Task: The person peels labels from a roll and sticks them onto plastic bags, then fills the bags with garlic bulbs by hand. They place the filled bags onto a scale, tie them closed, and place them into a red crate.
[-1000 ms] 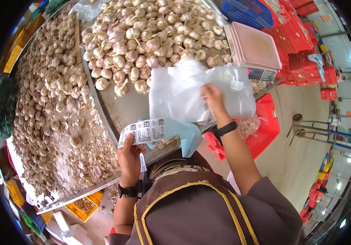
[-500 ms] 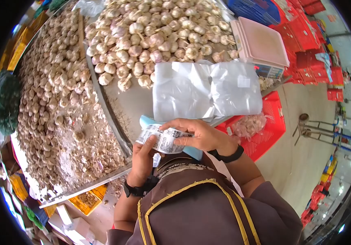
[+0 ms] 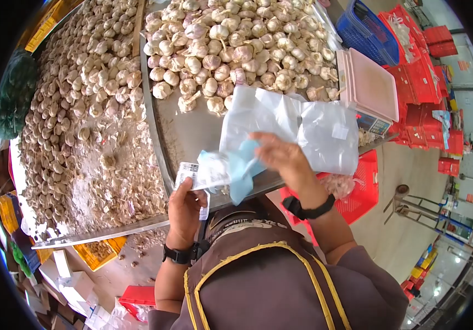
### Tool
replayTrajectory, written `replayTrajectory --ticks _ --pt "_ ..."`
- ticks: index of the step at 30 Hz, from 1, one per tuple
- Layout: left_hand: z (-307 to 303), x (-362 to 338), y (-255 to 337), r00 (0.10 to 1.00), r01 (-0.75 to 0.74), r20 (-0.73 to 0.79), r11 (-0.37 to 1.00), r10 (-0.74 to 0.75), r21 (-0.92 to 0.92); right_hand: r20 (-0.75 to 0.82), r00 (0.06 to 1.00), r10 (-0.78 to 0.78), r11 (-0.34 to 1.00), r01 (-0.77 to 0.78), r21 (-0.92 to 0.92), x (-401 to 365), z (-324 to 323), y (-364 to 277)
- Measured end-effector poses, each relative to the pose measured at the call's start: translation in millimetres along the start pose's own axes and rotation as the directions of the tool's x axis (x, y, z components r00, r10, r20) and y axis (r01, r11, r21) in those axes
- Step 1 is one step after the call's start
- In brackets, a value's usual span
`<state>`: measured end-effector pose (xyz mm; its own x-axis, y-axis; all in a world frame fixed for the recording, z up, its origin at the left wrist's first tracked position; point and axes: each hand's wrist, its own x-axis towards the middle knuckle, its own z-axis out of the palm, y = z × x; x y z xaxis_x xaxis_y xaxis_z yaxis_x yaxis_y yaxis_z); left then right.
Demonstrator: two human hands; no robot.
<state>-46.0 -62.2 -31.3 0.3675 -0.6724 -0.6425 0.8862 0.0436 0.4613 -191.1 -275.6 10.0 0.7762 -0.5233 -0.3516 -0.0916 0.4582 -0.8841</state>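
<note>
One label strip [image 3: 193, 175] is pinched between thumb and fingers of the left hand [image 3: 184, 206], just over the tray edge. The right hand [image 3: 280, 157], on that strip half a second ago, is now at the single stack of clear bags [image 3: 313, 129], seemingly pinching the blue backing paper [image 3: 242, 165]. Two garlic heaps [image 3: 236, 44] lie beyond.
</note>
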Motion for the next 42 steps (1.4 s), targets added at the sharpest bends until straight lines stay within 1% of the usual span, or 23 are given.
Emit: replayTrajectory --ticks 2,4,6,7,9,10,13,14,16,17,21,28,29,31,32,33,34,36,37,39,40,41,42 --pt "-4.4 3.6 0.0 0.992 -0.054 -0.118 0.996 0.045 -0.071 -0.218 0.964 0.154 0.958 -0.092 0.272 32.9 -27.4 19.5" --pt "-4.6 5.2 2.8 0.989 -0.058 -0.141 0.996 0.048 -0.070 -0.361 0.918 0.166 0.974 -0.094 0.208 56.4 -43.5 37.5" --pt "-7.4 5.9 2.0 0.984 -0.076 -0.165 0.994 0.063 -0.074 -0.415 0.895 0.162 0.955 -0.249 -0.163 113.2 -82.9 94.5" --pt "-6.9 5.2 2.8 0.984 -0.083 -0.167 0.993 0.069 -0.082 -0.415 0.896 0.161 0.955 -0.247 -0.163 126.1 -92.7 110.4" --pt "-4.9 2.8 5.1 0.983 -0.088 -0.169 0.992 0.072 -0.089 -0.431 0.892 -0.134 0.664 -0.242 -0.708 139.9 -99.5 129.3" --pt "-4.3 1.3 6.1 0.983 -0.092 -0.171 0.991 0.074 -0.099 -0.433 0.892 -0.134 0.666 -0.243 -0.706 136.4 -86.7 119.6" --pt "-2.9 -4.3 9.2 0.976 -0.117 -0.195 0.988 0.096 -0.099 -0.406 0.676 -0.616 0.418 -0.156 -0.895 123.4 -68.2 103.4" --pt "-4.9 -6.6 11.4 0.976 -0.122 -0.192 0.987 0.100 -0.102 -0.401 0.675 -0.619 0.415 -0.152 -0.897 118.7 -66.2 100.6" --pt "-11.3 -12.5 15.5 0.965 -0.197 -0.182 0.980 0.189 -0.029 -0.265 0.914 -0.307 0.412 -0.123 -0.903 103.3 -60.0 99.7" --pt "-10.5 -17.4 20.6 0.957 -0.228 -0.187 0.974 0.223 -0.008 -0.168 0.947 -0.275 0.301 -0.082 -0.950 97.5 -57.7 105.9" --pt "-3.6 -35.2 35.4 0.924 -0.302 -0.243 0.953 0.296 0.012 -0.169 0.959 -0.229 0.336 -0.085 -0.938 95.4 -60.0 125.5" --pt "-12.9 -38.9 39.0 0.931 -0.291 -0.149 0.924 0.333 0.247 -0.322 0.903 -0.285 0.742 -0.005 -0.670 76.3 -96.2 111.1" --pt "-11.3 -35.7 37.6 0.940 -0.269 -0.137 0.925 0.314 0.269 -0.382 0.869 -0.315 0.828 0.054 -0.559 67.7 -107.0 106.7" --pt "-4.4 -31.5 35.5 0.951 -0.248 -0.097 0.911 0.294 0.329 -0.693 0.647 -0.317 0.940 0.116 -0.321 38.9 -143.4 92.9" --pt "0.0 -30.3 34.2 0.954 -0.243 -0.088 0.910 0.287 0.335 -0.761 0.556 -0.336 0.899 -0.053 -0.436 12.7 -191.3 95.9" --pt "4.5 -29.4 33.2 0.958 -0.251 -0.036 0.892 0.285 0.375 -0.897 0.312 -0.313 0.947 0.037 -0.318 -6.0 -229.9 102.0" --pt "9.4 -28.7 32.4 0.959 -0.263 0.013 0.872 0.283 0.413 -0.929 0.244 -0.278 0.957 -0.009 -0.289 -35.8 -242.7 83.7" --pt "16.6 -27.1 31.3 0.959 -0.276 0.062 0.862 0.277 0.424 -0.798 -0.156 -0.582 0.751 0.275 -0.601 -61.2 -237.3 69.9" --pt "15.5 -25.8 29.0 0.966 -0.251 0.059 0.855 0.252 0.454 -0.801 -0.154 -0.578 0.754 0.274 -0.597 -65.4 -211.9 53.8" --pt "17.7 -24.9 26.6 0.975 -0.221 0.087 0.846 0.205 0.485 -0.696 0.229 -0.680 0.726 0.083 -0.683 -59.7 -126.3 17.4" --pt "20.4 -25.0 25.1 0.976 -0.216 0.085 0.844 0.200 0.490 -0.640 0.565 -0.520 0.842 0.215 -0.495 -50.4 -86.0 12.7" --pt "23.1 -25.1 23.5 0.977 -0.211 0.089 0.841 0.193 0.497 -0.436 0.830 -0.347 0.932 0.255 -0.256 -40.0 -47.1 14.0" --pt "24.5 -25.1 23.2 0.977 -0.211 0.093 0.839 0.190 0.502 -0.104 0.972 -0.210 0.966 0.190 -0.175 -39.3 -14.1 22.3"
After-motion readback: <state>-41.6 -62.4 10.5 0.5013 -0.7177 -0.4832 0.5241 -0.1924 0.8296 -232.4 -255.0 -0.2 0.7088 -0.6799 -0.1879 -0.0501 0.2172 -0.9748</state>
